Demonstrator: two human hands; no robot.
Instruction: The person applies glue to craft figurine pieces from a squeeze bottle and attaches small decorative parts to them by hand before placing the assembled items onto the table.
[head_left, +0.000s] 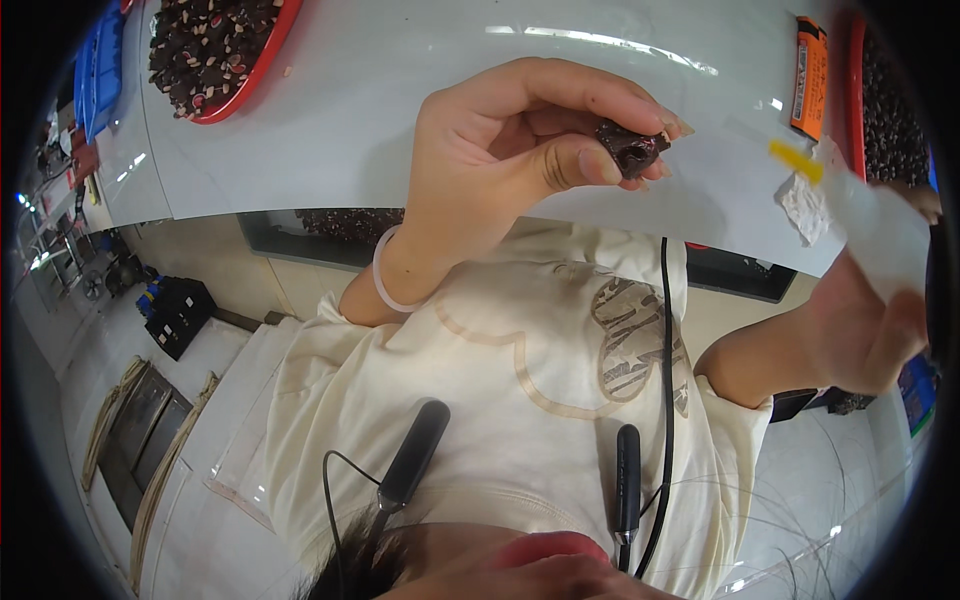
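Observation:
My left hand [520,140] is raised over the white tabletop. Its thumb and fingertips pinch a small, dark, shiny part [632,150], whose exact kind I cannot make out. Off to the right, my right hand [868,325] is closed round a translucent white squeeze bottle [880,235], slightly blurred. The bottle's yellow nozzle [795,160] points up and left, apart from the dark part. Beside the nozzle, a crumpled white tissue [803,210] lies on the table.
A red tray [245,100] heaped with dark parts stands at the far left, near blue bins [97,75]. At the far right are an orange box [811,80] and another red tray [857,95] of dark pieces. A black cable [667,400] hangs before my shirt.

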